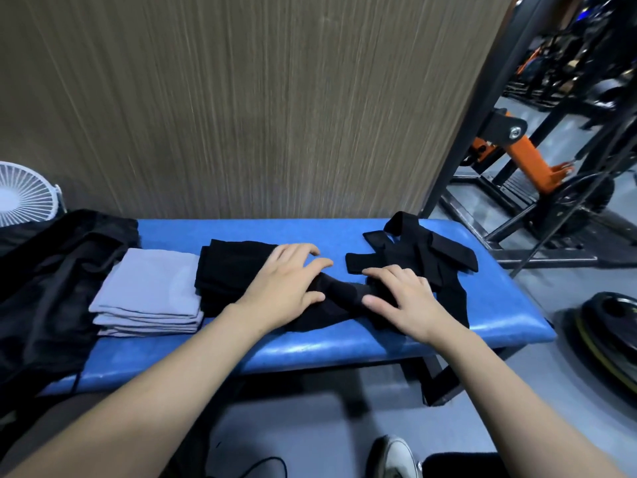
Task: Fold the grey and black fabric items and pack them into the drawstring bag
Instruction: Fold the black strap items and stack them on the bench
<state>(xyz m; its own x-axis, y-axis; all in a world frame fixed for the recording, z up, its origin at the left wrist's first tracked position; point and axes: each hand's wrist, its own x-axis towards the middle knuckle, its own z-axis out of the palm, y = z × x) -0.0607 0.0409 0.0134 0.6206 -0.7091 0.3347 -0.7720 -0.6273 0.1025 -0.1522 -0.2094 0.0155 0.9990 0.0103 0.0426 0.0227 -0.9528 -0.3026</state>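
Both hands are laid flat, fingers spread, on a black garment (344, 298) at the middle of the blue bench (310, 343). Nothing is gripped by either: the left hand (286, 288) is pressed palm-down on the garment's left part, with its fingertips reaching onto the bare blue padding, and the right hand (403, 298) is pressed on the right part, its thumb stretched toward the left hand. Between the two hands the cloth is bunched into a narrow ridge. A folded black piece (227, 270) is seen just left of the left hand, partly under it, and a folded grey stack (151, 291) lies beside that, touching or nearly so. Black straps (413, 246) are heaped at the far right of the bench, just beyond the right hand. A large black fabric mass (51, 288), which may be the bag, is draped over the bench's left end; its drawstring cannot be made out. A white fan (24, 194) stands behind it against the wall.
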